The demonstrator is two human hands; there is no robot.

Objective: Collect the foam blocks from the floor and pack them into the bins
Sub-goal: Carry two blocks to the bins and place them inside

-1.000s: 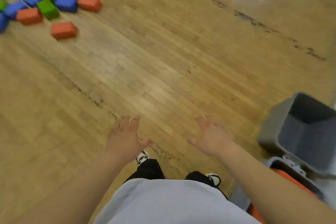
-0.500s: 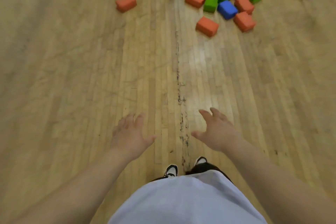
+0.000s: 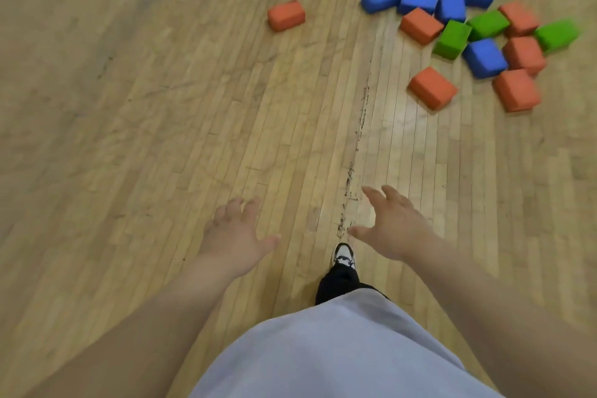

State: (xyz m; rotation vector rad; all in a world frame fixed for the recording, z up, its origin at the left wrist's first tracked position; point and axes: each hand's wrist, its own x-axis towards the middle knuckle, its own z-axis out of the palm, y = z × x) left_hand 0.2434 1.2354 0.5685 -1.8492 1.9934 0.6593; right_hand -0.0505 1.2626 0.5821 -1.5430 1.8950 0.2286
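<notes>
The soft rectangular foam blocks in orange, blue and green (image 3: 452,39) are clustered toward the far right of the pale wooden strip floor (image 3: 129,107). 1 orange foam block (image 3: 286,15) lies apart to their left. If several are scooped together, the light, squashy blocks could be squeezed out and dropped. Matte, grainy faces and rounded edges are shown. The left hand (image 3: 234,236) and right hand (image 3: 392,229) are held spread and empty, well short of the pile. No bin is seen.
</notes>
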